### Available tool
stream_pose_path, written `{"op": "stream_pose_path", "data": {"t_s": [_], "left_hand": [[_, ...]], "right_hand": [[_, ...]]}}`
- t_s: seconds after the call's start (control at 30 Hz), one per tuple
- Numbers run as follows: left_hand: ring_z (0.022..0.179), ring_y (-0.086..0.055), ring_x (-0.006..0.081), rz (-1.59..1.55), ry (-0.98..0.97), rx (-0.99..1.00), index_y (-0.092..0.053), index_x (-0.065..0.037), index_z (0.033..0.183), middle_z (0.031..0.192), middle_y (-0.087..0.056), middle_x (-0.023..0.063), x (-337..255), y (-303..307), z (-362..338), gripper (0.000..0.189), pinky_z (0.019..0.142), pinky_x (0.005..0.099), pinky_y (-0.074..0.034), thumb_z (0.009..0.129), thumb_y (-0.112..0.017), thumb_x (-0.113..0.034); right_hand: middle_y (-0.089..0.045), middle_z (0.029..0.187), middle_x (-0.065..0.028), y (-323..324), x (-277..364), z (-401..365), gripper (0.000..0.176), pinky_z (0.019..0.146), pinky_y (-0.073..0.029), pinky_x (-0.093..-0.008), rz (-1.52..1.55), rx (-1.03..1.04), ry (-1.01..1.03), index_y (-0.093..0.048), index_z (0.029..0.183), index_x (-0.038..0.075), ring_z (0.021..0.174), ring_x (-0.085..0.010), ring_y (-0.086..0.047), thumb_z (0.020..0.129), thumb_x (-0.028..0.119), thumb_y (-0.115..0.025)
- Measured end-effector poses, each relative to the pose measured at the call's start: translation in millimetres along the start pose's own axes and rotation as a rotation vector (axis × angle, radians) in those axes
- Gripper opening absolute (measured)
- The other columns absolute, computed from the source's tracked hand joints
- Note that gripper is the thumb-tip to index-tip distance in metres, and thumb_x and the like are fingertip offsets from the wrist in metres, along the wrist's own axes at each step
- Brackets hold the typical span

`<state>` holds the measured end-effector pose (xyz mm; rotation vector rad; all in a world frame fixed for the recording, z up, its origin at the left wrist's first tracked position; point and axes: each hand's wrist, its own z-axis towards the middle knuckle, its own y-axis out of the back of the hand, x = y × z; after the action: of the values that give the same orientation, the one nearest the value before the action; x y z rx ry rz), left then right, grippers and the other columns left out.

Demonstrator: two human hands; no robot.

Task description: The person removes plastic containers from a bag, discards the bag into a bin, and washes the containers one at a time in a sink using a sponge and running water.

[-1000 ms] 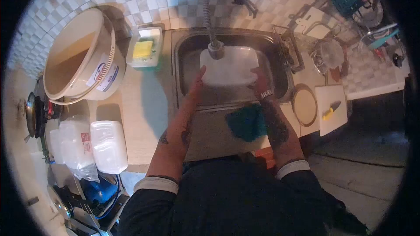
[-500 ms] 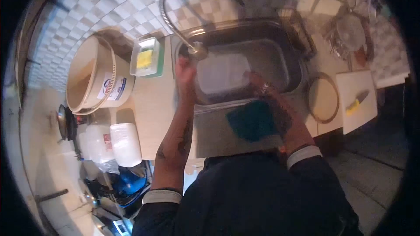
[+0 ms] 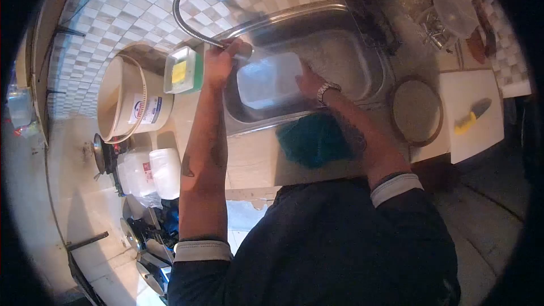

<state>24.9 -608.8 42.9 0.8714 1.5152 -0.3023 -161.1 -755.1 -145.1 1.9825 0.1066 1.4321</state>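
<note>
My left hand (image 3: pixel 222 59) is closed around the head of the flexible metal faucet (image 3: pixel 182 12), at the left end of the sink (image 3: pixel 377 73). Spray seems to fall from it onto a translucent white plastic container (image 3: pixel 266 81). My right hand (image 3: pixel 310 82), with a metal watch on the wrist, grips the container's right edge and holds it in the left part of the sink. Below the sink's front rim, a dark green cloth (image 3: pixel 314 140) lies on the counter beneath my right forearm.
Left of the sink are a green-and-clear box (image 3: pixel 196 71) with a yellow sponge (image 3: pixel 179 72), a large white bucket (image 3: pixel 158 105) and white rolls (image 3: pixel 165 173). To the right are a round-rimmed item (image 3: pixel 416 111) and a yellow-handled knife (image 3: pixel 467 123) on a white board (image 3: pixel 487 85).
My left hand has moved up onto the faucet head and closed on it. My right hand has taken hold of the container, which now appears raised and tilted. The whole view has shifted slightly.
</note>
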Motion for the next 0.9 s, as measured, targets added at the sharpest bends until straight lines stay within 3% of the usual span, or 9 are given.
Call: {"op": "stream_pose_path", "data": {"t_s": [0.13, 0.2, 0.33, 0.43, 0.53, 0.63, 0.73, 0.83, 0.9], "left_hand": [[0.093, -0.064, 0.0141, -0.034, 0.024, 0.071, -0.070, -0.007, 0.112, 0.105, -0.069, 0.0030, -3, 1, -18, 0.034, 0.073, 0.0313, -0.054, 0.087, -0.071, -0.031], [0.095, -0.064, 0.0143, -0.019, 0.081, 0.173, -0.070, -0.008, 0.113, 0.107, -0.069, 0.0032, -9, 27, -26, 0.035, 0.072, 0.0316, -0.055, 0.086, -0.071, -0.031], [0.099, -0.066, 0.0161, 0.383, 0.139, 0.140, -0.067, -0.007, 0.117, 0.111, -0.069, 0.0045, 19, 88, 15, 0.040, 0.075, 0.0343, -0.057, 0.084, -0.072, -0.028], [0.091, -0.067, 0.0172, 0.393, 0.052, 0.105, -0.068, -0.004, 0.113, 0.103, -0.070, 0.0054, 36, 71, 36, 0.037, 0.070, 0.0354, -0.059, 0.087, -0.073, -0.030], [0.083, -0.068, 0.0177, 0.192, 0.061, 0.148, -0.067, -0.002, 0.113, 0.095, -0.070, 0.0081, 32, 34, 33, 0.042, 0.065, 0.0332, -0.059, 0.089, -0.072, -0.035], [0.077, -0.066, 0.0165, 0.176, 0.080, 0.100, -0.066, 0.000, 0.113, 0.091, -0.068, 0.0099, 9, 1, 9, 0.050, 0.064, 0.0295, -0.059, 0.087, -0.073, -0.042], [0.074, -0.065, 0.0152, 0.196, 0.098, 0.064, -0.066, 0.002, 0.112, 0.091, -0.067, 0.0100, -3, -4, -7, 0.056, 0.063, 0.0276, -0.058, 0.085, -0.073, -0.047], [0.073, -0.065, 0.0153, 0.161, 0.053, 0.082, -0.066, 0.003, 0.111, 0.093, -0.067, 0.0103, -10, -2, -24, 0.059, 0.063, 0.0274, -0.058, 0.085, -0.073, -0.048], [0.074, -0.065, 0.0155, 0.132, 0.043, 0.100, -0.066, 0.004, 0.111, 0.094, -0.067, 0.0109, -12, -1, -27, 0.059, 0.063, 0.0280, -0.058, 0.085, -0.073, -0.048]], "right_hand": [[-0.034, 0.145, -0.0359, -5, -10, 6, 0.076, 0.107, -0.040, -0.0458, 0.001, 0.016, 0.034, -0.009, 0.151, -0.003, 0.120, -0.0465, -0.054, 0.093, 0.025, -0.048], [-0.038, 0.143, -0.0357, 17, 17, -9, 0.075, 0.109, -0.038, -0.0456, 0.053, 0.129, -0.096, -0.011, 0.151, -0.004, 0.123, -0.0455, -0.052, 0.091, 0.023, -0.048], [-0.044, 0.139, -0.0346, 17, 25, -13, 0.073, 0.109, -0.038, -0.0469, 0.054, 0.077, -0.166, -0.017, 0.149, -0.005, 0.124, -0.0435, -0.052, 0.089, 0.020, -0.049], [-0.056, 0.127, -0.0314, -9, 0, 4, 0.078, 0.104, -0.042, -0.0514, -0.034, -0.055, -0.095, -0.017, 0.153, 0.009, 0.116, -0.0457, -0.057, 0.087, 0.027, -0.055], [-0.059, 0.126, -0.0247, -31, -14, 18, 0.074, 0.108, -0.038, -0.0500, -0.389, -0.608, 0.340, -0.025, 0.152, 0.012, 0.123, -0.0432, -0.051, 0.087, 0.027, -0.058], [-0.062, 0.124, -0.0169, -6, 37, 2, 0.052, 0.112, -0.033, -0.0474, -0.523, -0.498, 0.601, -0.052, 0.136, 0.012, 0.129, -0.0393, -0.046, 0.087, 0.027, -0.060], [-0.064, 0.118, -0.0163, -14, 55, 17, 0.031, 0.105, -0.042, -0.0453, -0.486, -0.152, 0.629, -0.069, 0.109, 0.009, 0.121, -0.0390, -0.053, 0.087, 0.029, -0.059], [-0.067, 0.104, -0.0190, -24, 80, 33, 0.028, 0.095, -0.049, -0.0462, -0.401, -0.062, 0.313, -0.071, 0.091, 0.007, 0.106, -0.0384, -0.062, 0.087, 0.031, -0.059], [-0.069, 0.098, -0.0192, -32, 79, 43, 0.031, 0.089, -0.052, -0.0478, -0.254, -0.098, 0.274, -0.071, 0.091, 0.006, 0.098, -0.0385, -0.065, 0.089, 0.034, -0.056]]}}
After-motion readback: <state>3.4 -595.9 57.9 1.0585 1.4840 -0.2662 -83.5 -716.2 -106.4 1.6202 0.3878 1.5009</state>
